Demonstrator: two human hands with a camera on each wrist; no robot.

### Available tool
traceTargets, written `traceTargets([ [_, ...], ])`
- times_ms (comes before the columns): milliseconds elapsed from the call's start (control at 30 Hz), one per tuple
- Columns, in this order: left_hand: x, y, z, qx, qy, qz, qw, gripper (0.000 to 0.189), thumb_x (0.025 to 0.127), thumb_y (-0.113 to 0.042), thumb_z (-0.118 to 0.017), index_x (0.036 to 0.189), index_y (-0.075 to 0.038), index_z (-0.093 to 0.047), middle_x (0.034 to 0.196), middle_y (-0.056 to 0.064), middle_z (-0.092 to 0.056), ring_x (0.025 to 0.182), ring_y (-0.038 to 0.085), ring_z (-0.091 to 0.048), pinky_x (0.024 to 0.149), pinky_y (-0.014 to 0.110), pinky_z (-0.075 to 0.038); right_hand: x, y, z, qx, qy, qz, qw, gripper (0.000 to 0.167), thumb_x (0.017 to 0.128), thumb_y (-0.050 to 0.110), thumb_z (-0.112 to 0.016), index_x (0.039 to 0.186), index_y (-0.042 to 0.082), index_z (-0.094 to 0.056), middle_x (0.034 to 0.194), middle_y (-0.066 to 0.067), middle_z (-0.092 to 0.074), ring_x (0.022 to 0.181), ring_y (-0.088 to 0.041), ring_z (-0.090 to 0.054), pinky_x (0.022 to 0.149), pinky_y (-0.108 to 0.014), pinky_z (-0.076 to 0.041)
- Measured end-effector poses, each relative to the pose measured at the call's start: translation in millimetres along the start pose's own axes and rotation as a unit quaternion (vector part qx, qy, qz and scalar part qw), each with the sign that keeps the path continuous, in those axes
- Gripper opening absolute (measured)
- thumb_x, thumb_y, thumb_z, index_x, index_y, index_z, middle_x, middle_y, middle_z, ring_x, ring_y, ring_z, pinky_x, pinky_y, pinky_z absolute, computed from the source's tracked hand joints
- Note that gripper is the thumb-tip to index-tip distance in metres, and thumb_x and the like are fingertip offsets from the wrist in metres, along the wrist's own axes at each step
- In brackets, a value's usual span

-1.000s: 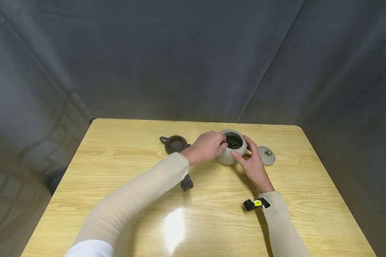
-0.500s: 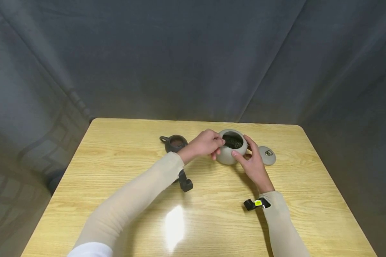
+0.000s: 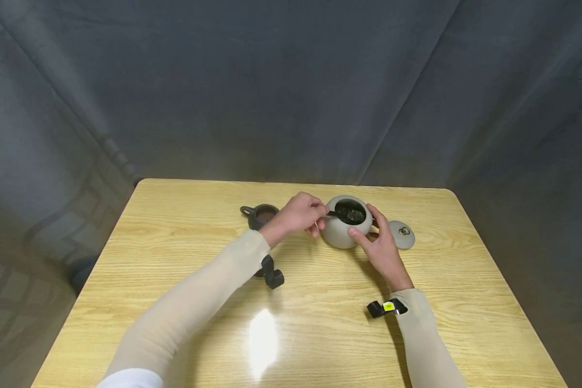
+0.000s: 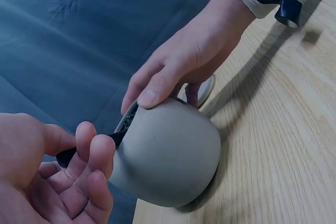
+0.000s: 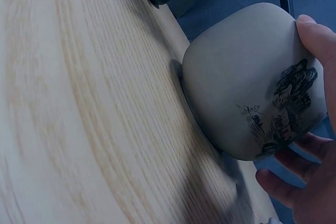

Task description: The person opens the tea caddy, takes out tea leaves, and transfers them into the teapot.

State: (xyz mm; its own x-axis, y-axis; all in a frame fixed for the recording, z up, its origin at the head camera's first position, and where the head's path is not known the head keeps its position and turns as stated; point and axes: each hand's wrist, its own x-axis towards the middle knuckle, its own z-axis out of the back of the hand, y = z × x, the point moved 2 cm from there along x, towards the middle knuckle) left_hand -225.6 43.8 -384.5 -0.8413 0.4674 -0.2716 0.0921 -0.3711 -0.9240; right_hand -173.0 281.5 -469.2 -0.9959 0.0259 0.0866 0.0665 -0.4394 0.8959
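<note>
My left hand (image 3: 300, 213) pinches a slim black handle (image 4: 119, 138) between thumb and fingers, at the left rim of a round grey jar (image 3: 340, 235). The handle slants into the jar's mouth; its far end is hidden among the dark leaf-like bits (image 3: 353, 214) inside. With thumb near the rim and fingers around the far side, my right hand (image 3: 383, 252) grips the jar. A dark landscape picture (image 5: 291, 108) decorates the jar's side in the right wrist view. Left of the jar, a dark teapot (image 3: 257, 222) stands without a lid, partly behind my left hand.
A grey lid (image 3: 401, 235) with a ring-shaped knob lies right of the jar, beyond my right hand. All stands on a pale wooden table (image 3: 330, 323). Grey curtains (image 3: 271, 108) hang behind it and along both sides.
My left hand has drawn back leftward from the jar's mouth, bringing the black handle into sight. A paler clump now shows among the bits inside. My right hand and the jar stay almost still.
</note>
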Motion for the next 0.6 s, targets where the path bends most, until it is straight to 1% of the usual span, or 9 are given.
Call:
traceTargets([
  [133, -1.9, 1.8, 5.1, -0.014, -0.003, 0.003, 0.9999, 0.03, 0.111, -0.015, -0.055, 0.129, 0.004, -0.071, 0.083, 0.017, -0.072, 0.051, 0.011, -0.062, 0.056, 0.021, -0.054, 0.6, 0, 0, -0.001, -0.001, -0.001, 1.0, 0.087, 0.101, 0.032, -0.075, 0.171, 0.023, -0.023, 0.17, -0.014, -0.034, 0.149, -0.033, -0.041, 0.117, -0.053, -0.041],
  [200, -3.4, 2.4, 7.7, -0.016, -0.003, 0.001, 0.9999, 0.031, 0.111, -0.015, -0.055, 0.131, 0.003, -0.071, 0.081, 0.014, -0.071, 0.052, 0.011, -0.062, 0.056, 0.021, -0.053, 1.3, 0, 0, -0.005, -0.002, 0.0, 1.0, 0.086, 0.101, 0.032, -0.075, 0.171, 0.022, -0.024, 0.17, -0.014, -0.034, 0.149, -0.033, -0.041, 0.117, -0.053, -0.041],
  [400, -8.5, 5.4, 15.6, -0.02, -0.005, -0.007, 0.9998, 0.03, 0.11, -0.016, -0.056, 0.128, 0.002, -0.072, 0.072, 0.002, -0.068, 0.052, 0.01, -0.062, 0.059, 0.023, -0.052, 3.0, -1, 0, -0.005, -0.002, 0.002, 1.0, 0.085, 0.102, 0.031, -0.074, 0.17, 0.021, -0.024, 0.17, -0.015, -0.034, 0.149, -0.033, -0.041, 0.118, -0.054, -0.041],
  [500, -10.3, 8.6, 19.7, -0.018, -0.005, -0.009, 0.9998, 0.03, 0.11, -0.017, -0.056, 0.126, 0.002, -0.073, 0.071, 0.0, -0.067, 0.052, 0.01, -0.063, 0.061, 0.024, -0.051, 3.9, -2, -1, -0.002, 0.0, 0.003, 1.0, 0.085, 0.102, 0.031, -0.074, 0.17, 0.02, -0.024, 0.17, -0.015, -0.034, 0.149, -0.033, -0.041, 0.118, -0.054, -0.041],
  [600, -13.2, 10.5, 24.0, -0.02, -0.002, -0.012, 0.9997, 0.03, 0.11, -0.017, -0.056, 0.126, 0.001, -0.073, 0.071, 0.001, -0.066, 0.053, 0.011, -0.063, 0.061, 0.025, -0.05, 4.6, -3, 0, -0.003, 0.0, 0.005, 1.0, 0.085, 0.102, 0.03, -0.074, 0.17, 0.02, -0.024, 0.17, -0.015, -0.034, 0.149, -0.034, -0.041, 0.118, -0.055, -0.041],
])
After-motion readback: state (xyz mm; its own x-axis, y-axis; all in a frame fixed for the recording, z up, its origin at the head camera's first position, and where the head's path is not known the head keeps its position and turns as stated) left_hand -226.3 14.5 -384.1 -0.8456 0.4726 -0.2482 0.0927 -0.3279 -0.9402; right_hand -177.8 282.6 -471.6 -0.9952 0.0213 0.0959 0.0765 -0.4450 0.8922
